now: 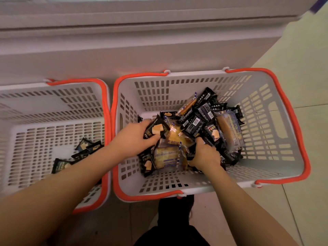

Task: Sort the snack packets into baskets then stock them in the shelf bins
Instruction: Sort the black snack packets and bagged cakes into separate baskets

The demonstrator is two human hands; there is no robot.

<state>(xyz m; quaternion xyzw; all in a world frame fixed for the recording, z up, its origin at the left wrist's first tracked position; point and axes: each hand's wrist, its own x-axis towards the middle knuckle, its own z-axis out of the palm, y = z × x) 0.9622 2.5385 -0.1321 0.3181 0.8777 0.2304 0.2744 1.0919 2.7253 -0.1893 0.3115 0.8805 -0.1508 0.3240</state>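
Observation:
Two white slotted baskets with orange handles stand side by side on the floor. The right basket (276,132) holds a heap of snack packets, several black ones (193,121) and several clear ones with yellow cake (229,132). My left hand (133,137) grips a black packet with a yellow biscuit picture (156,129) at the heap's left side. My right hand (205,155) is curled round another black packet (192,152) at the front of the heap. The left basket (35,107) holds a few black packets (85,148), partly hidden by my left forearm.
A pale cabinet front (142,41) rises right behind both baskets. Beige floor tiles (301,59) spread to the right. My dark-clothed leg and shoe (175,219) stand just in front of the right basket.

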